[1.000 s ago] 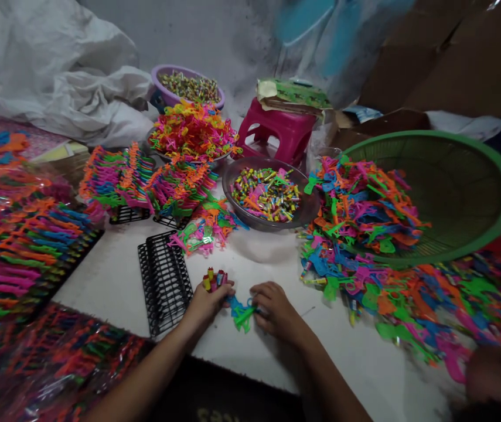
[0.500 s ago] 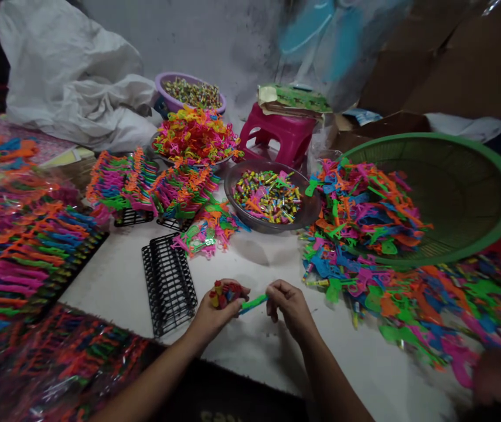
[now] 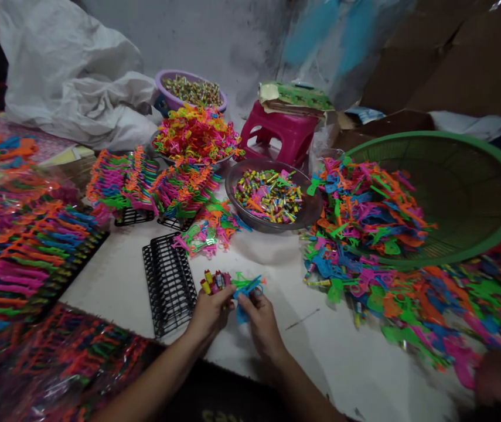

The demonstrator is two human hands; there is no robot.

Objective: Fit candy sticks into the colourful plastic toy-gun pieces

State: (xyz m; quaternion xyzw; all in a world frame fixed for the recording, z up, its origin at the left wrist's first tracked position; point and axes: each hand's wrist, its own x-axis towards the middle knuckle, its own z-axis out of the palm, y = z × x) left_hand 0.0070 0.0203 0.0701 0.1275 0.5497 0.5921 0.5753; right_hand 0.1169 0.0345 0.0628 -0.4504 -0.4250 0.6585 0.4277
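My left hand [image 3: 210, 313] is closed around a bunch of small coloured tubes [image 3: 213, 281] that stick up above its fingers. My right hand [image 3: 259, 320] touches it from the right and pinches green and blue plastic toy pieces [image 3: 245, 286]. Both hands rest near the front of the white table [image 3: 113, 275]. An empty black slotted rack [image 3: 167, 281] lies just left of my left hand.
A metal bowl [image 3: 232, 199] of small tubes sits behind my hands. A big pile of coloured plastic toys [image 3: 364, 234] spills from a tilted green basket [image 3: 487, 228] at right. Filled racks [image 3: 136, 181] and bagged toys [image 3: 21, 246] lie at left. A pink stool [image 3: 279, 135] stands at the back.
My right hand has moved left against my left hand, now holding green and blue toy pieces. The tubes in my left hand now point upward.
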